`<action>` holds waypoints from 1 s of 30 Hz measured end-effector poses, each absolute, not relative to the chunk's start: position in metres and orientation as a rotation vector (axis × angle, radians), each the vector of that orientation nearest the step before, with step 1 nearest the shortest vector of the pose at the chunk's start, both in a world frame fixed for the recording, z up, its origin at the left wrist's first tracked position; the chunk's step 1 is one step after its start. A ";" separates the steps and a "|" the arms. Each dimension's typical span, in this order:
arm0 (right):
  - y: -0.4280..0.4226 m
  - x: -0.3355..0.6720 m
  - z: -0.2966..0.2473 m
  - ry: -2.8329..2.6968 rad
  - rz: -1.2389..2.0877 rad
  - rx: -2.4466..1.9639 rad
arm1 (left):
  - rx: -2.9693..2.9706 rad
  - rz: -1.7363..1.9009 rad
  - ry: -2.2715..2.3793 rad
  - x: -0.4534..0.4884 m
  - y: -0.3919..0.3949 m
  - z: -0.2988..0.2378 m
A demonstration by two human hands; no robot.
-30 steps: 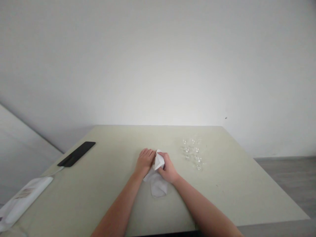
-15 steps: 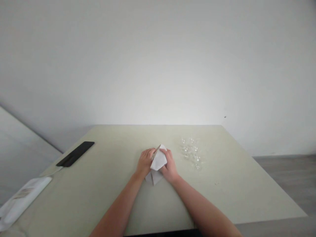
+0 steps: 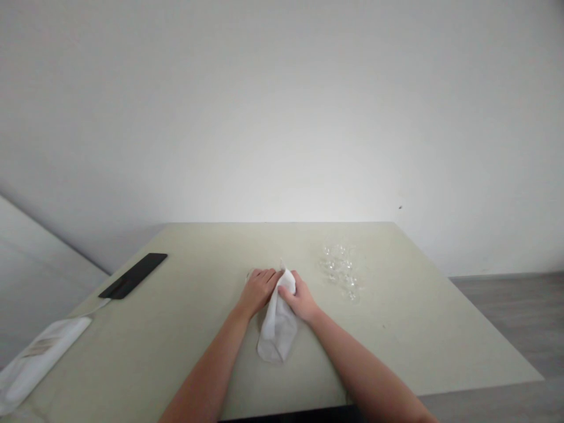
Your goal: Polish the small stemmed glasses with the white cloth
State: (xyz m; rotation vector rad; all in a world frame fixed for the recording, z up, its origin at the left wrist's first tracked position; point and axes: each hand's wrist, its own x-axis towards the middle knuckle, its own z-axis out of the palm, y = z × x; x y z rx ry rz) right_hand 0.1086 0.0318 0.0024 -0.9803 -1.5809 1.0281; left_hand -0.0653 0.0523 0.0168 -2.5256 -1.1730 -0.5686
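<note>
My right hand [image 3: 301,297] is closed on a thin white wipe [image 3: 278,335], its thumb pressing the upper part. The wipe's loose end hangs toward me over the table. My left hand [image 3: 259,289] is closed right beside it, touching the wipe's upper edge with the fingertips. A small pale or clear edge shows at the far side of the left knuckles, but the thing inside the fingers is hidden. To the right of both hands, several small clear objects [image 3: 339,267], glass-like and shiny, lie in a cluster.
On the left of the pale table [image 3: 396,346] lies a flat black device [image 3: 134,276] with a white cable. Nearer to me is a soft white packet [image 3: 42,358]. A white wall [image 3: 282,147] stands behind the table's far edge.
The wipe was folded up over my hands and now drapes down toward me, longer and looser. My right thumb has come on top of it. The clear objects have stayed put.
</note>
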 end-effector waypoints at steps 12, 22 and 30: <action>0.042 0.107 -0.008 -1.327 1.061 -1.094 | -2.451 -0.624 -1.179 -0.052 0.049 0.019; 0.043 0.107 -0.012 -1.415 1.040 -0.971 | -2.419 -0.634 -1.220 -0.054 0.052 0.015; 0.044 0.108 -0.013 -1.433 1.049 -0.982 | -2.431 -0.591 -1.245 -0.054 0.051 0.017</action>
